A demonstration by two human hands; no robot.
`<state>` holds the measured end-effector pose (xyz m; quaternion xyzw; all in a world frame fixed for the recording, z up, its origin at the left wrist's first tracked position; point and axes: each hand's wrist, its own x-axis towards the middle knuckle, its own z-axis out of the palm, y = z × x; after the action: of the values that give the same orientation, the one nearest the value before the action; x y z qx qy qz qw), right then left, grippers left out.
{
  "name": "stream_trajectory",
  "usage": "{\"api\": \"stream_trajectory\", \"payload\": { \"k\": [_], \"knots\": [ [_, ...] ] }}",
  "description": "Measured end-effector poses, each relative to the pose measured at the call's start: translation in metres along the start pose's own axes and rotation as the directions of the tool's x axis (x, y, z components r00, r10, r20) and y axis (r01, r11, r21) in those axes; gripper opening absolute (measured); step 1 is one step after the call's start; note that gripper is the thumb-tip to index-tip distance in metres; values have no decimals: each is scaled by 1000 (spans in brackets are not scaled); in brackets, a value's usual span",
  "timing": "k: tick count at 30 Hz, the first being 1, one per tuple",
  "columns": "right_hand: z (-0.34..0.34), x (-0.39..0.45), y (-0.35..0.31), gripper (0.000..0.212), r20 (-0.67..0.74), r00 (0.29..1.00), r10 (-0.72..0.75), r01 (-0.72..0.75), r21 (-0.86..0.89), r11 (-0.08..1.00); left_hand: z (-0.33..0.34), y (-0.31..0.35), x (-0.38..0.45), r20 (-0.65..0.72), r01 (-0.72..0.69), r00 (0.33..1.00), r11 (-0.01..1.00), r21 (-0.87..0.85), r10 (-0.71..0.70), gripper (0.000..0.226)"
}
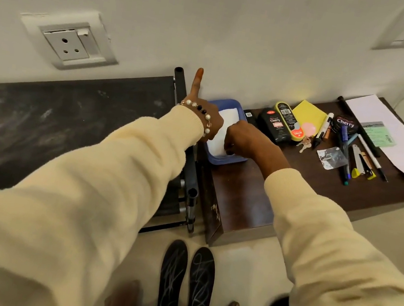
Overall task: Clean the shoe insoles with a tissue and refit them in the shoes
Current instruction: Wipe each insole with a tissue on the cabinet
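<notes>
Insoles (184, 287) lie on the floor; our right hand (246, 140) pinches tissue (223, 129) in the blue tray (223, 159), left hand (202, 116) steadying, thumb up.

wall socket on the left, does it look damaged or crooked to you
Yes. The wall socket on the left looks damaged: its inner plate sits askew in the frame, with a dark gap along its top edge. The bench's near corner also shows chipped veneer.
</notes>
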<state>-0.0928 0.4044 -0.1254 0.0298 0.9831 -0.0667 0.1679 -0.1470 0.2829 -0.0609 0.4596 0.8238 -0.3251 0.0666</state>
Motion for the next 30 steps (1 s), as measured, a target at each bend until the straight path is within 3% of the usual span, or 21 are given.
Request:
{"api": "stream_trajectory", "payload": {
  "k": [9, 12, 17, 21, 26, 30],
  "knots": [
    [8, -2, 0, 29, -80, 997, -25, 25, 0, 1000, 2, -1, 0, -28, -16, 999, 1000, -16, 16, 25],
    [11, 1, -1, 30, -111, 993, 38, -29, 84, 996, 1, 0, 0, -37, -13, 999, 1000, -18, 12, 24],
    [17, 8, -4, 32, -199, 944, 265, -219, 225, 949, 3, -1, 3, -111, 4, 994, 999, -42, -8, 29],
    [24, 13, -6, 25, -226, 921, 319, -256, 267, 929, 4, -1, 4, -167, 1, 986, 999, -46, -9, 27],
    [24, 15, -8, 20, -263, 929, 262, -222, 172, 960, 5, 0, 6, -168, 0, 986, 998, -64, -10, 21],
    [21, 16, -10, 23, -207, 956, 205, -190, 94, 977, 4, -1, 5, -173, -7, 985, 997, -72, -5, 20]
  ]
}}
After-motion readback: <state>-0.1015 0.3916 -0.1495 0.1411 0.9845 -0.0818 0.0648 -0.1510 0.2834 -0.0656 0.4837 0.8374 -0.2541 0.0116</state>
